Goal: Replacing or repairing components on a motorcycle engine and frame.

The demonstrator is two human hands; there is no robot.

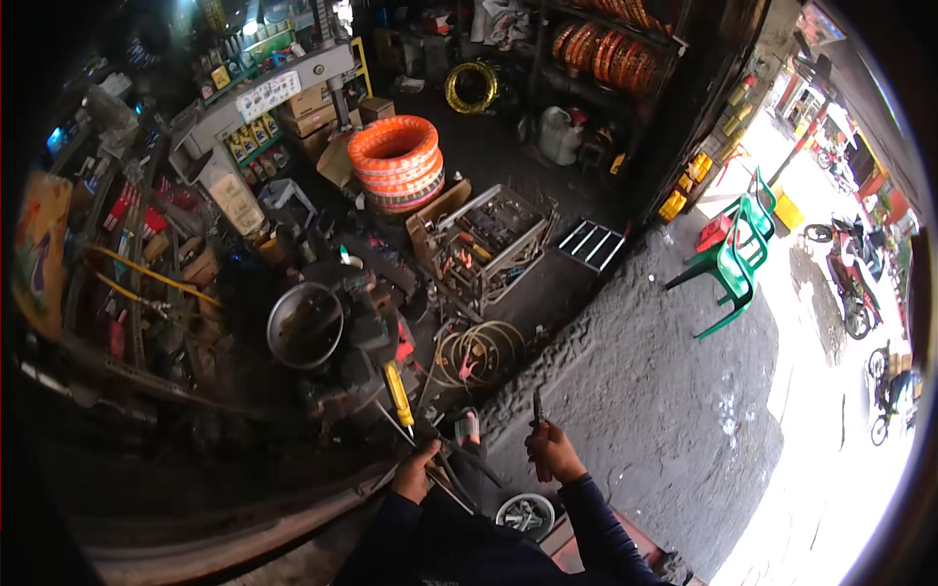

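My left hand is closed at the lower middle, its fingers wrapped round a dark cable-like strip that runs off to the right. A screwdriver with a yellow handle stands upright just above that hand. Its shaft points down to the thumb, and whether the fingers also grip it is unclear. To the right, my right hand is closed round a slim dark hand tool, narrow end upward. The tool's exact kind cannot be made out. Between my forearms sits a round bowl with metal parts in it.
A round metal pan stands left of the screwdriver. Farther off are a tool cart, a coiled hose, a stack of orange-wrapped tires and a metal grate. Green plastic chairs and motorcycles stand at right.
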